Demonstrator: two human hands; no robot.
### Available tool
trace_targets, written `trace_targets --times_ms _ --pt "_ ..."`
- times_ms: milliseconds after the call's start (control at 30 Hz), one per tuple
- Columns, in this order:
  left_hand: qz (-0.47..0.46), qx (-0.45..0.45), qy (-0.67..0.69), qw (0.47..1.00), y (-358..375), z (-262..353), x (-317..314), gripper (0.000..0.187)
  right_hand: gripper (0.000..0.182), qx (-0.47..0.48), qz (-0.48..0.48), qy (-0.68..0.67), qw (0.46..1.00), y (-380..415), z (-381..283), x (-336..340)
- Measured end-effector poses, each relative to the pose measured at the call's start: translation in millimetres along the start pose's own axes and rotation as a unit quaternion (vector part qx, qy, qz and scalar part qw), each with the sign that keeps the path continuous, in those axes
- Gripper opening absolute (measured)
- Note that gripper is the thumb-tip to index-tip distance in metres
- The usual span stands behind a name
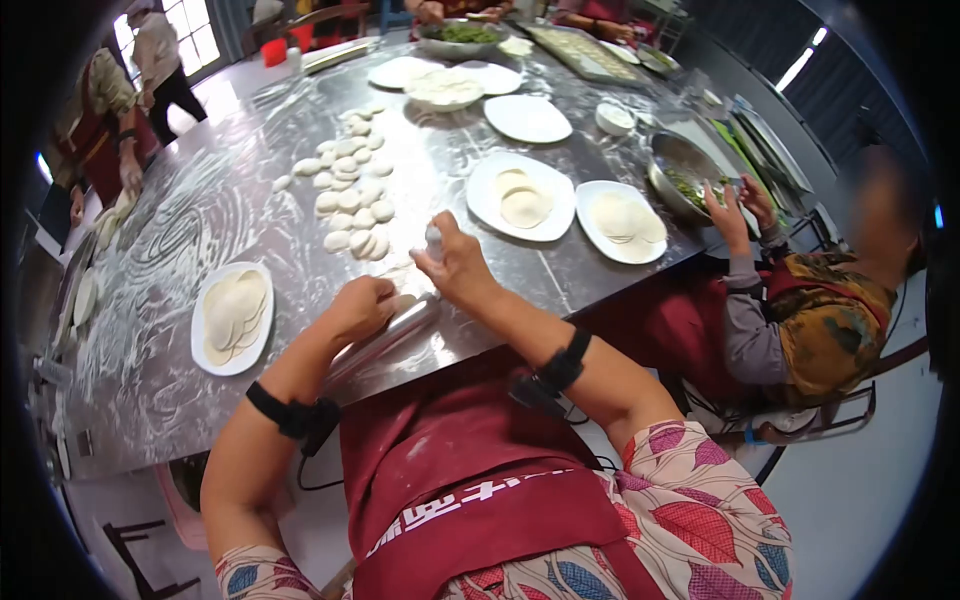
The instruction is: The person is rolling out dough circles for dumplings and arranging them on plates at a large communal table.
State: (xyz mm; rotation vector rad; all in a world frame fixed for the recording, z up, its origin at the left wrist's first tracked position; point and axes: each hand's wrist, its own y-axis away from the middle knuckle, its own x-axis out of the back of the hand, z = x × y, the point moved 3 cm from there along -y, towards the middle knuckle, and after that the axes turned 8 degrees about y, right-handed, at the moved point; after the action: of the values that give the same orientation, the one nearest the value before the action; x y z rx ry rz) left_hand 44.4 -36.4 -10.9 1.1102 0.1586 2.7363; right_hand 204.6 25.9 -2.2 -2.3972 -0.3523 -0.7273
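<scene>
My right hand (458,265) is closed around a pale rod that looks like a rolling pin (433,241), its end poking up past my fingers. Close beside it, my left hand (360,308) has its fingers curled at a small piece of dough (402,303) near the table's front edge. Just beyond both hands lies a cluster of small flattened dough pieces (350,190). To the left, a white plate (200,340) carries a stack of round dough wrappers (236,312). Another white plate (482,205) with wrappers (524,200) stands right of my hands.
The floured metal table (150,390) spreads ahead. On the right, a co-worker's hands (735,210) are over a metal bowl (660,150) of green filling. More wrappers lie on a plate (590,235) nearby. At the back are a tray (585,55) and other people.
</scene>
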Motion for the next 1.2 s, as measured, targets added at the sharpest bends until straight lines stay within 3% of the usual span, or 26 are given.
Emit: trace_targets --times_ms 67,133,200,367,467,533,600,667,700,733,800,933,1067,1100,1133,1200 --pt "-0.026 -0.011 -0.011 1.000 11 -3 1 0.015 0.039 0.037 0.019 0.028 0.999 30 -6 21" --pt "-0.018 0.021 0.112 0.993 19 -6 0 0.014 0.037 -0.027 -0.020 -0.056 0.998 55 -12 33" --pt "-0.032 0.063 0.207 0.976 26 -8 -5 0.013 0.037 0.030 0.030 -0.032 0.999 48 -11 28" --pt "0.041 -0.006 0.034 0.999 4 0 -2 0.022 0.037 0.044 0.046 -0.006 0.998 -6 -2 -5" --pt "-0.029 0.013 -0.004 0.999 7 4 -2 0.022 0.033 0.046 0.042 -0.057 0.996 18 10 0" --pt "-0.005 -0.017 0.004 1.000 11 -6 -2 0.017 0.032 0.107 0.067 0.019 0.992 50 -17 30" --pt "-0.003 0.038 0.115 0.993 18 -15 -1 0.016 0.031 -0.008 0.014 -0.090 0.996 70 -8 30" --pt "-0.014 0.017 0.093 0.995 18 -16 -1 0.016 0.030 0.046 0.036 0.007 0.998 49 -17 31" --pt "-0.024 0.001 0.078 0.997 14 -13 -2 0.016 0.030 -0.028 0.011 -0.046 0.998 35 -1 16" --pt "-0.009 0.007 0.063 0.998 11 -12 -1 0.016 0.030 0.029 0.042 0.010 0.999 16 -10 12" --pt "0.022 0.014 0.038 0.999 3 -6 0 0.017 0.031 -0.009 0.022 -0.013 1.000 -11 -4 -8" --pt "-0.004 0.014 0.004 1.000 3 1 -6 0.018 0.032 0.029 0.039 0.013 0.999 10 -15 11" --pt "0.018 0.008 0.055 0.998 11 -18 -6 0.022 0.033 -0.054 -0.003 -0.030 0.998 52 -6 26" --pt "-0.015 0.019 0.060 0.998 13 -14 -6 0.022 0.033 -0.085 -0.011 -0.049 0.995 58 -6 26" --pt "-0.014 0.017 0.059 0.998 15 -11 -6 0.020 0.031 -0.011 0.033 -0.020 0.999 44 -5 21" --pt "-0.006 0.006 0.050 0.999 13 -3 -2 0.018 0.030 0.026 0.047 -0.005 0.999 10 -10 6"
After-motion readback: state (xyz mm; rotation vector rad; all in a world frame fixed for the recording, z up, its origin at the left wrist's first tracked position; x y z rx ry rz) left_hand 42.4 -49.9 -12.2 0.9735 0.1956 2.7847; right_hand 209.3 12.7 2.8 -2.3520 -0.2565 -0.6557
